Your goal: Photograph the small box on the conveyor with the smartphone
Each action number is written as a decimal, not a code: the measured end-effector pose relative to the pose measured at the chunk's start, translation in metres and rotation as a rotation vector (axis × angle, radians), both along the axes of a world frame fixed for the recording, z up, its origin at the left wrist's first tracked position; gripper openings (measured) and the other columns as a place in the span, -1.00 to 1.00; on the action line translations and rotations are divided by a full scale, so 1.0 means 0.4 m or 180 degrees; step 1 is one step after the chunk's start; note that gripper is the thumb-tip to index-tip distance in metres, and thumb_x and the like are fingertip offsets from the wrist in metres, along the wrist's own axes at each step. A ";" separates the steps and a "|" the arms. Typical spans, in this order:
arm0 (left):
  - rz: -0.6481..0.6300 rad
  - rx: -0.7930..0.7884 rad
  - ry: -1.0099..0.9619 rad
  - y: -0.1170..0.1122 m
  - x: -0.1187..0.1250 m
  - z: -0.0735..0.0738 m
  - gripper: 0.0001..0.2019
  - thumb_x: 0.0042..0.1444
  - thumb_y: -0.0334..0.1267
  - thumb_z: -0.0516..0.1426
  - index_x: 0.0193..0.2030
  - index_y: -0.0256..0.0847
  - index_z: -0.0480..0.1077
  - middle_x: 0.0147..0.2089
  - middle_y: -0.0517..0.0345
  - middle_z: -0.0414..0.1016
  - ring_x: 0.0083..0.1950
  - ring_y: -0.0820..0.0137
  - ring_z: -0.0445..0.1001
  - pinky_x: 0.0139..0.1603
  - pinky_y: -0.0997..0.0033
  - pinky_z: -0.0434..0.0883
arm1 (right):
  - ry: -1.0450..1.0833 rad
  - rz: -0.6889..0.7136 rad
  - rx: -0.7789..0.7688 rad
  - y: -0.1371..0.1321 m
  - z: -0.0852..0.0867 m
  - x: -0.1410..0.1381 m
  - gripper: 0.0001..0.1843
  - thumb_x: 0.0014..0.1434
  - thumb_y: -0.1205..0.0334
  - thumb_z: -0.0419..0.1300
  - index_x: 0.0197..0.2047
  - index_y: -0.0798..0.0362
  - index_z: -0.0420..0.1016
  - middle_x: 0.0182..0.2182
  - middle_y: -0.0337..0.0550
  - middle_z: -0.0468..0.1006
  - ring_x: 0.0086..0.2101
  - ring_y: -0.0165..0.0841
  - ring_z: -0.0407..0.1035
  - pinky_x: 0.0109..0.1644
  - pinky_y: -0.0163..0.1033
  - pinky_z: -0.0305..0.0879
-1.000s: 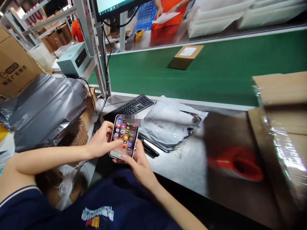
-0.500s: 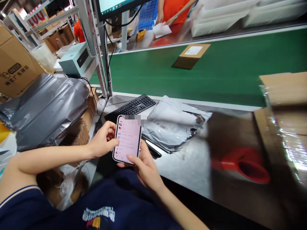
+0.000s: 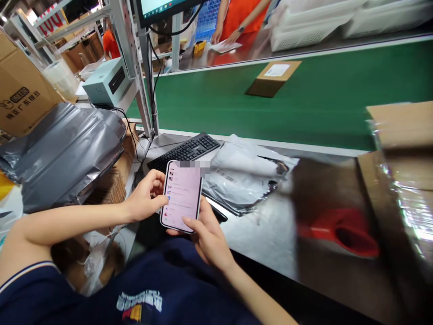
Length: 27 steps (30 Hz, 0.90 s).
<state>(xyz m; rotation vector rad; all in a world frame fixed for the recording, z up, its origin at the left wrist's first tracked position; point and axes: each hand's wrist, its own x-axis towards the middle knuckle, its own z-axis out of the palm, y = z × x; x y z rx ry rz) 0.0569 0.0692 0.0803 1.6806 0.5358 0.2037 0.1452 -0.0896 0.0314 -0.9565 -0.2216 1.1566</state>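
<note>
A smartphone (image 3: 181, 194) with a lit pinkish screen is held upright in front of my body, a list showing on it. My left hand (image 3: 149, 194) grips its left edge, the thumb lying over the screen's side and the other fingers curled. My right hand (image 3: 208, 234) wraps round the lower right corner, with its thumb on the bottom of the screen. Behind the phone lies a black keyboard (image 3: 189, 151). To its right are grey-white plastic mailing bags (image 3: 240, 171) on the metal bench (image 3: 270, 234). A dark object (image 3: 219, 214) pokes out beside my right hand.
A green conveyor belt (image 3: 209, 99) carries a labelled cardboard box (image 3: 274, 77). A red tape dispenser (image 3: 341, 232) and stacked cartons (image 3: 402, 131) are at right. Grey plastic bags (image 3: 64, 153) and a monitor (image 3: 165, 9) are at left. Across the belt, a person in orange (image 3: 246, 18) handles paper.
The phone and my right hand have shifted slightly right. On the belt the box has moved a little right. The co-worker's paper now lies flatter on the far table.
</note>
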 end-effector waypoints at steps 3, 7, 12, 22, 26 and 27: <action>0.0000 -0.0046 -0.0015 -0.001 0.000 0.002 -0.57 -0.04 -0.15 0.16 -0.07 -0.28 0.15 -0.23 0.14 0.34 -0.24 0.38 0.32 -0.22 0.37 0.30 | 0.0090 0.0118 0.0145 0.002 -0.037 0.005 -0.18 0.11 0.01 0.44 0.31 -0.13 0.13 0.24 -0.02 0.43 0.04 -0.09 0.50 -0.35 -0.21 0.59; 0.0010 -0.0081 -0.0017 -0.002 0.000 0.002 -0.55 -0.04 -0.15 0.18 -0.06 -0.29 0.16 -0.23 0.14 0.35 -0.24 0.39 0.32 -0.21 0.39 0.31 | 0.0162 0.0078 0.0114 0.003 -0.056 0.009 -0.18 0.12 -0.01 0.43 0.34 -0.15 0.15 0.27 -0.03 0.41 0.06 -0.07 0.50 -0.29 -0.19 0.61; 0.0001 -0.0129 -0.0027 0.000 -0.002 0.001 -0.57 -0.02 -0.17 0.19 -0.06 -0.29 0.17 -0.23 0.15 0.35 -0.24 0.41 0.34 -0.21 0.41 0.33 | 0.0195 -0.0039 -0.0032 -0.002 -0.007 0.003 -0.23 0.11 0.01 0.43 0.29 -0.08 0.21 0.31 0.02 0.36 0.10 -0.06 0.48 -0.27 -0.17 0.62; 0.0045 -0.0177 -0.0070 -0.002 -0.003 -0.012 -0.56 0.11 -0.06 0.21 -0.03 -0.28 0.17 -0.17 0.05 0.37 -0.18 0.35 0.37 -0.16 0.35 0.37 | 0.0188 -0.0108 -0.0124 -0.002 0.043 -0.006 -0.23 0.08 0.02 0.42 0.27 0.01 0.24 0.35 0.05 0.33 0.12 -0.06 0.47 -0.27 -0.20 0.62; 0.0035 -0.0204 -0.0090 -0.002 -0.001 -0.010 -0.56 0.11 -0.07 0.21 -0.03 -0.28 0.17 -0.17 0.06 0.37 -0.18 0.36 0.37 -0.17 0.38 0.37 | 0.0223 -0.0154 -0.0067 -0.002 0.016 -0.004 -0.27 0.11 0.04 0.42 0.27 -0.01 0.25 0.34 0.03 0.35 0.10 -0.09 0.48 -0.30 -0.23 0.61; 0.0033 -0.0206 -0.0089 -0.002 -0.001 -0.009 -0.56 0.11 -0.07 0.21 -0.03 -0.28 0.17 -0.17 0.07 0.37 -0.19 0.37 0.37 -0.18 0.38 0.37 | 0.0229 -0.0134 0.0007 -0.002 0.001 -0.003 -0.27 0.12 0.03 0.43 0.27 -0.03 0.24 0.34 0.02 0.35 0.09 -0.10 0.49 -0.31 -0.24 0.61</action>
